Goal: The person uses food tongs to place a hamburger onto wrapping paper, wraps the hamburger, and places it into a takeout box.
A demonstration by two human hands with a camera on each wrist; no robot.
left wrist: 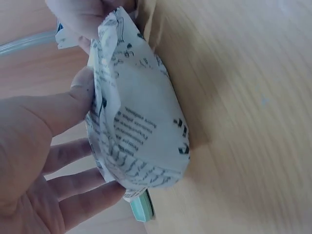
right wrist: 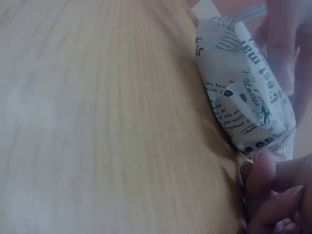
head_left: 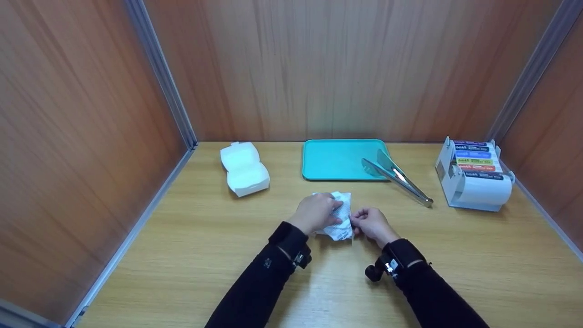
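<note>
A bundle in printed white wrapping paper (head_left: 342, 216) lies on the table between both hands; its contents are hidden. My left hand (head_left: 317, 213) rests over it, thumb and fairly straight fingers spread along its upper side. In the left wrist view that thumb (left wrist: 82, 95) touches the folded paper (left wrist: 141, 112). At the right end of the bundle, my right hand (head_left: 372, 224) pinches the paper's edge low by the table. The right wrist view shows its curled fingers (right wrist: 265, 178) right at the end of the printed paper (right wrist: 234, 83).
Behind the hands lies a turquoise tray (head_left: 341, 159), with metal tongs (head_left: 405, 182) laid across its right edge. An opened white clamshell box (head_left: 246, 171) stands at the back left. On the right is a white dispenser (head_left: 476, 177) with rolls of labels. Wooden panels (head_left: 341, 68) enclose the table.
</note>
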